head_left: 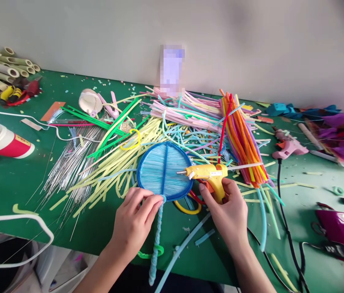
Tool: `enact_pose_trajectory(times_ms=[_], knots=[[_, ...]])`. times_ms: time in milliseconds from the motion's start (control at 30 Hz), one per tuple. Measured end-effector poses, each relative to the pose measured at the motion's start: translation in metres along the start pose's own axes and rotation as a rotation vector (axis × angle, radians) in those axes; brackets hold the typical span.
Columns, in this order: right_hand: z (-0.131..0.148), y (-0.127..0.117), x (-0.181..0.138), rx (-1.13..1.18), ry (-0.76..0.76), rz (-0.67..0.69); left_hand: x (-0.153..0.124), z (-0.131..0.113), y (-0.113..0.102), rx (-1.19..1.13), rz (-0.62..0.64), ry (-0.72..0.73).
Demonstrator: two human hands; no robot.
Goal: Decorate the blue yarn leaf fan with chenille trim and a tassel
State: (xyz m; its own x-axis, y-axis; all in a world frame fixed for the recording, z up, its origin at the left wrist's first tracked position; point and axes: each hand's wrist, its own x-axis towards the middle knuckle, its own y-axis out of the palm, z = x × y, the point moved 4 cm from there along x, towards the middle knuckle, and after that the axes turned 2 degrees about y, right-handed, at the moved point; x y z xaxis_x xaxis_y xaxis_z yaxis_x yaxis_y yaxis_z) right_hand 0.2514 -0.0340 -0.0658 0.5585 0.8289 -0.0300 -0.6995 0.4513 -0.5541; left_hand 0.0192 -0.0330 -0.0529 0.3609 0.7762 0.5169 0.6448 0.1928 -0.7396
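Observation:
A round blue fan-shaped piece [159, 171] made of pipe cleaners lies on the green table [16, 179], with a twisted light-blue handle [156, 240] hanging toward me. My left hand [135, 219] pinches the base of the fan where the handle joins. In my right hand [229, 207] is a yellow glue gun [208, 175], gripped by its handle, nozzle pointing left over the fan's right side.
Heaps of coloured pipe cleaners [239, 134] and yellow strips [110, 162] surround the fan, with thin metal wires [71, 162] to the left. A pink glue gun [288, 146] lies right, its black cord [284, 219] trailing. A red-and-white paper cup [1, 140] and bamboo tubes [1, 69] are far left.

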Motion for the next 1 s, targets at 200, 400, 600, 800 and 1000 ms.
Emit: enact_pose_trajectory(times_ms=[200,400,600,800,1000], knots=[[0.001,0.0,0.0,-0.006,0.0,0.01,0.0,-0.008,-0.001,0.108,0.002,0.076],[0.002,0.0,0.0,-0.004,0.002,0.014,-0.001,-0.004,-0.002,0.031,-0.026,0.034],[0.001,-0.001,0.0,-0.004,0.008,0.018,0.0,-0.003,0.001,0.058,-0.005,0.046],[0.001,0.001,0.001,-0.008,0.014,0.021,-0.002,-0.012,0.001,0.222,-0.049,0.15],[0.002,0.0,0.001,-0.021,0.003,0.021,-0.005,-0.019,0.0,0.302,-0.071,0.226]])
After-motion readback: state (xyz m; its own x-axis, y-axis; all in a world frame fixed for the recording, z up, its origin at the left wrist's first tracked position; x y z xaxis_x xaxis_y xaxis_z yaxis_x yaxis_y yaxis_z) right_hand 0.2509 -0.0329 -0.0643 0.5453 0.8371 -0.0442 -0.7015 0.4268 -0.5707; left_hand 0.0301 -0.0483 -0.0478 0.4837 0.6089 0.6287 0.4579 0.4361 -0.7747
